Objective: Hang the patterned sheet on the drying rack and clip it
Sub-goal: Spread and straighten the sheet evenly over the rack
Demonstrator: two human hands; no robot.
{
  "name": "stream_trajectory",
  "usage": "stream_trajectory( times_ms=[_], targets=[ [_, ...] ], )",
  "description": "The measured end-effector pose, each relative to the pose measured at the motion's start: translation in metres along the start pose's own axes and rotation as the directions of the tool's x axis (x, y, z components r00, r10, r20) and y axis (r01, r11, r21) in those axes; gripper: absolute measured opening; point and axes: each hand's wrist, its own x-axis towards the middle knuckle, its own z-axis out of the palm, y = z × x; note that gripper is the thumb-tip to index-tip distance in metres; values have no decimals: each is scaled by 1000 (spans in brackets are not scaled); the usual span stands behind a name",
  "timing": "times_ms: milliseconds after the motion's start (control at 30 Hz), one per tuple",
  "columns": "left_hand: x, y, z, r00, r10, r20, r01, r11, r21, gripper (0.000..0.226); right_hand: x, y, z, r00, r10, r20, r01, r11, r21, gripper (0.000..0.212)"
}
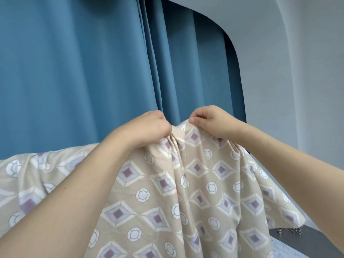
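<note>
The patterned sheet (195, 183), beige with purple diamonds and white circles, is held up in front of me and drapes down over most of the lower view. My left hand (149, 127) grips a bunched fold at the sheet's top edge. Close beside it, my right hand (210, 121) pinches the same top edge between thumb and curled fingers. The sheet spreads off to the lower left and falls to the right. The drying rack is hidden. A few metal clips (289, 230) lie on a dark ledge at the lower right.
Blue curtains (83, 71) hang right behind the sheet and fill the left and middle. A pale wall (297, 81) runs along the right. A dark ledge (316, 241) sits at the lower right corner.
</note>
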Motion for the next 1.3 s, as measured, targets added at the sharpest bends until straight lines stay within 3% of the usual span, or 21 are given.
stream_trajectory(
  times_ms=[100, 200, 300, 367, 433, 500, 567, 633, 667, 767, 867, 1033, 1133, 1200, 1300],
  targets=[
    [-3, -3, -3, 1000, 15, -28, -16, 1000, -21, 13, 3, 23, -5, 977, 143, -161, -172, 968, -185, 23],
    [-6, -5, -6, 999, 19, -39, -20, 1000, -22, 17, -3, 51, -9, 919, 348, -187, -392, 867, -307, 20],
    [-6, -5, -7, 1000, 18, -24, -19, 999, -37, 17, -5, 43, -5, 953, 258, -158, -270, 961, -60, 31],
    [-5, -5, -6, 1000, 20, -5, -21, 1000, -20, 17, -8, 19, -1, 995, 96, 27, -98, 987, 127, 22],
    [-4, -5, -4, 1000, 27, 4, -27, 1000, -8, 18, -7, 5, 4, 993, -8, 122, -5, 994, 106, 17],
    [-2, -6, -4, 1000, 30, 0, -30, 1000, -5, 19, -1, 9, 1, 1000, 11, 12, -12, 999, 43, 19],
    [-1, -8, -4, 1000, 26, -5, -26, 1000, -5, 20, 3, 25, -6, 992, 78, -99, -93, 984, -154, 24],
    [0, -10, -5, 1000, 25, -6, -25, 1000, -1, 21, -1, 39, -11, 981, 143, -134, -173, 953, -251, 27],
    [0, -11, -5, 1000, 29, -5, -29, 1000, 3, 21, -4, 43, -11, 979, 164, -120, -186, 963, -196, 26],
    [2, -13, -5, 999, 35, -13, -35, 999, 10, 19, -13, 25, -6, 996, 90, 5, -89, 980, 180, 15],
    [2, -12, -3, 999, 36, -17, -36, 999, 21, 15, -9, 8, -2, 988, -49, 146, 40, 997, 64, 19],
    [2, -10, -2, 998, 56, 2, -56, 998, 38, 11, -10, 6, -3, 993, -117, -8, 117, 977, 178, 7],
    [1, -7, -2, 1000, 29, 6, -29, 999, 35, 19, -5, 9, 0, 985, -146, -91, 153, 986, 68, 9],
    [2, -7, -1, 1000, 20, 7, -21, 998, 59, 23, 0, 22, -3, 979, -72, -191, 70, 997, -17, 11],
    [1, -10, -2, 999, 16, 32, -20, 993, 118, 20, 1, 64, -15, 914, 217, -342, -236, 972, -16, 14]
  ],
)
